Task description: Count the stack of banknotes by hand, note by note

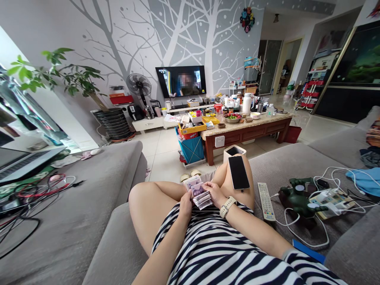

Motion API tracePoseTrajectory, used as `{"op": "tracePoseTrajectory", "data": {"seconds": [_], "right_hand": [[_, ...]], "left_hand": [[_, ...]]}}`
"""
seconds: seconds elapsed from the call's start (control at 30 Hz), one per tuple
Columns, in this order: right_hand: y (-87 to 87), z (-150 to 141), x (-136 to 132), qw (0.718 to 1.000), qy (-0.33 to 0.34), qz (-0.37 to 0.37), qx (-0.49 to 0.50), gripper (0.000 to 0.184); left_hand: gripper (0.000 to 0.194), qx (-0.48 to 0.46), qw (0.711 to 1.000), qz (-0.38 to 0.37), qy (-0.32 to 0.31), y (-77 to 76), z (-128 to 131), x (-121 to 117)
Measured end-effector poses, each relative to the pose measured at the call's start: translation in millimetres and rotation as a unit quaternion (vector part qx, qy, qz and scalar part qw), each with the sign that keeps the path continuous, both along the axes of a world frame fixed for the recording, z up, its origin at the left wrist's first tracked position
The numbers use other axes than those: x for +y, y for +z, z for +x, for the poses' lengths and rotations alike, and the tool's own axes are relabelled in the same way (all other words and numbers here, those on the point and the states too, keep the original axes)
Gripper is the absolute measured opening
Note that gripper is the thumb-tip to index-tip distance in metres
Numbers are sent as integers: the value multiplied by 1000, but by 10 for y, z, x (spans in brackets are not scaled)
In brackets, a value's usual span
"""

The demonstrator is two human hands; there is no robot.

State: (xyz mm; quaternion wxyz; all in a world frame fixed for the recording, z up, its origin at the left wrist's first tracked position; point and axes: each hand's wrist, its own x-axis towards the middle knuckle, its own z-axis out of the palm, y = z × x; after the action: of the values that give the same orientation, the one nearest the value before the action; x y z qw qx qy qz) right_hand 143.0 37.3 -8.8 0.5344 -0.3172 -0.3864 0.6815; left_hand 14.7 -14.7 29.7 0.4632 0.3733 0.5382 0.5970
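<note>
Banknotes (196, 191), purple, one bundle, edges layered at the lower end: between both hands, above the lap. Left hand (186, 203): closed on the bundle's left side, thumb over the notes. Right hand (216, 195): thumb and fingers pinched on the bundle's right side; pale watch (228, 207) at the wrist. Phone (239, 173), screen dark: lying on the right leg, near the right hand. Remote (266, 201), pale: on the sofa (274, 168), beside the right leg. Dark green figure (297, 200) and white cables: right of the remote. Laptop (28, 163), open: at far left, above tangled cords. Table (246, 136), laden with fruit, tubs and bottles: ahead. Television (181, 81), lit: on the wall beyond.
</note>
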Motion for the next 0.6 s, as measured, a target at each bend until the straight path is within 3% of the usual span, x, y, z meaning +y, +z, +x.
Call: {"op": "tracePoseTrajectory", "data": {"seconds": [0.6], "right_hand": [[11,-1,-9,1000,2,-4,5,30]], "left_hand": [[32,11,1000,-1,7,-81,2,44]]}}
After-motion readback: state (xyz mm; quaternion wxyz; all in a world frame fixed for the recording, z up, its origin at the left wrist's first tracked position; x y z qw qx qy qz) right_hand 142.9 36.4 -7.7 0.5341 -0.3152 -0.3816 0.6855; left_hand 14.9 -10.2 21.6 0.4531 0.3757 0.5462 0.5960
